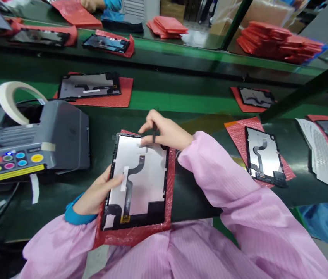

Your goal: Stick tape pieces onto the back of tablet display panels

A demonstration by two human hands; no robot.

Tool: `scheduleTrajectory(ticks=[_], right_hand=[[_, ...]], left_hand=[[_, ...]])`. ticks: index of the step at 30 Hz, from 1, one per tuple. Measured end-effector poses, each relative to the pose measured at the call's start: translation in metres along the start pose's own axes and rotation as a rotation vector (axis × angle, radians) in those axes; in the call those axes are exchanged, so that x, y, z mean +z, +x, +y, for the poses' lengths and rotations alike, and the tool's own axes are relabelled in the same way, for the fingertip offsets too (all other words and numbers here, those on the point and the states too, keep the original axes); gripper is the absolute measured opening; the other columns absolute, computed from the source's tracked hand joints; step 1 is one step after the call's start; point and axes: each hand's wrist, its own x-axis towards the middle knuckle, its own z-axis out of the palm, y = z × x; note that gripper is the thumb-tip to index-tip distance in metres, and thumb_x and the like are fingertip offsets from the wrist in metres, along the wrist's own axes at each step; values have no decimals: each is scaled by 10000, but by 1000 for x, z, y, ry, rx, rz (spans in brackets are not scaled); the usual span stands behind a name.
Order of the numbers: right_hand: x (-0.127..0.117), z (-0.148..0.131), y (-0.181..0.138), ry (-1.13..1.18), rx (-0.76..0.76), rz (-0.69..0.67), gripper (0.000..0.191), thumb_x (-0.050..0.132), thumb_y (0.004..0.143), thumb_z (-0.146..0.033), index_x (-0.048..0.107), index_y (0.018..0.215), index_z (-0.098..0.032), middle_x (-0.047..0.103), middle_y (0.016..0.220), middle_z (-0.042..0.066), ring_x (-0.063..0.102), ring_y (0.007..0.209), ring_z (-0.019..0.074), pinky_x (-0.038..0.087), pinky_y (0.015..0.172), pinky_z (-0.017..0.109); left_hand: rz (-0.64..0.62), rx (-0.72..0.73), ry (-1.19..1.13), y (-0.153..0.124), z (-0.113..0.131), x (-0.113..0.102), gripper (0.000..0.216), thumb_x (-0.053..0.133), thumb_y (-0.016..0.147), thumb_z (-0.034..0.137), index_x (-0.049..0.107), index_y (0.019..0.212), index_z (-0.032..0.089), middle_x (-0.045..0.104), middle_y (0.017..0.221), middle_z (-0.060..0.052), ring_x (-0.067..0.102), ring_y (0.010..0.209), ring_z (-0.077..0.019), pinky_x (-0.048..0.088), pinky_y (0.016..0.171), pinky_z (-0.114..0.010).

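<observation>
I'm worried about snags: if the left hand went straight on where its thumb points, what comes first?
The left hand would likely meet the white strip first, right at its thumb tip, then the dark flex cable; exact depth is unclear.

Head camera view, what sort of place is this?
Probably an electronics assembly line: display panels lie on red bubble wrap, a tape dispenser stands on the bench, and a co-worker's hand shows beyond.

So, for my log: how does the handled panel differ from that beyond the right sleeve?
The left hand touches the handled panel; the other panel lies untouched. The handled panel bears a white strip; the other panel shows none. Both have dark cables and red wrap beneath.
</observation>
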Motion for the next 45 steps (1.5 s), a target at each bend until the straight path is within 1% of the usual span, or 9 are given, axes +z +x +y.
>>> scheduleTrajectory(ticks=[6, 9, 11, 14, 23, 28, 32, 39, 45], right_hand=[[-38, 9, -115, -207, 214, 689, 340, 388, 1065, -587, 462, 946, -277, 782, 958, 46, 764, 877, 198, 581, 846, 385], [-28, 33, -177, -552, 513, 670, 430, 592, 933, -683, 484, 990, -271, 718, 1322, 192, 713, 1188, 342, 524, 1008, 557], [-14, 54, -205, -667, 559, 553, 489, 563, 918, -727, 501, 1014, -251, 573, 1513, 267, 550, 1405, 446, 431, 1073, 691], [0, 76, -220, -774, 487, 408, 437, 499, 980, -663, 532, 1039, -232, 444, 1625, 258, 342, 1550, 462, 274, 1136, 792], [-36, 90, -187, -697, 214, 79, 217, 624, 973, -447, 563, 1063, -259, 443, 1649, 170, 393, 1549, 341, 261, 1236, 702], [-37, 91, -184, -693, 98, 210, 219, 643, 969, -456, 572, 1017, -255, 584, 1535, 186, 519, 1457, 391, 328, 1171, 732], [-24, 65, -183, -671, -17, 448, 122, 619, 1004, -333, 542, 929, -275, 805, 1134, 110, 762, 1047, 304, 523, 955, 542], [29, 28, -131, -285, 144, 346, 249, 658, 982, -409, 451, 935, -279, 756, 1119, 87, 736, 967, 248, 530, 811, 396], [58, 32, -91, 8, 322, 324, 356, 672, 927, -478, 370, 934, -288, 531, 784, -55, 509, 586, 146, 450, 613, 312]], left_hand=[[78, 82, -66, 13, 16, 11, 804, 962, 621, 283, 605, 1341, 301, 788, 1203, -41, 794, 863, -251, 653, 631, -282], [103, 131, -137, 21, 26, 14, 792, 924, 604, 169, 607, 1319, 298, 769, 1221, -30, 787, 942, -244, 657, 663, -262], [92, 152, -166, 23, 29, 14, 784, 905, 595, 121, 610, 1298, 304, 765, 1193, -13, 785, 958, -240, 664, 689, -264], [84, 189, -193, 22, 30, 12, 799, 906, 593, 100, 604, 1295, 333, 761, 1165, 16, 784, 946, -235, 679, 728, -294], [34, 173, -164, 37, 25, 19, 815, 830, 701, 64, 538, 1412, 335, 728, 1308, -13, 760, 1094, -267, 664, 921, -387], [23, 220, -295, 44, 21, 20, 685, 774, 806, 169, 537, 1438, 287, 713, 1340, -42, 711, 1215, -281, 600, 1057, -450], [27, 253, -341, 41, 21, 19, 787, 728, 798, 120, 474, 1519, 306, 673, 1422, -32, 677, 1276, -291, 562, 1106, -478], [-33, 344, -314, 32, 18, 22, 955, 753, 799, 147, 323, 1627, 347, 631, 1496, -43, 628, 1347, -312, 527, 1136, -495], [-28, 371, -363, 31, 17, 23, 858, 743, 860, 220, 358, 1613, 366, 587, 1552, -20, 569, 1418, -305, 499, 1172, -482]])
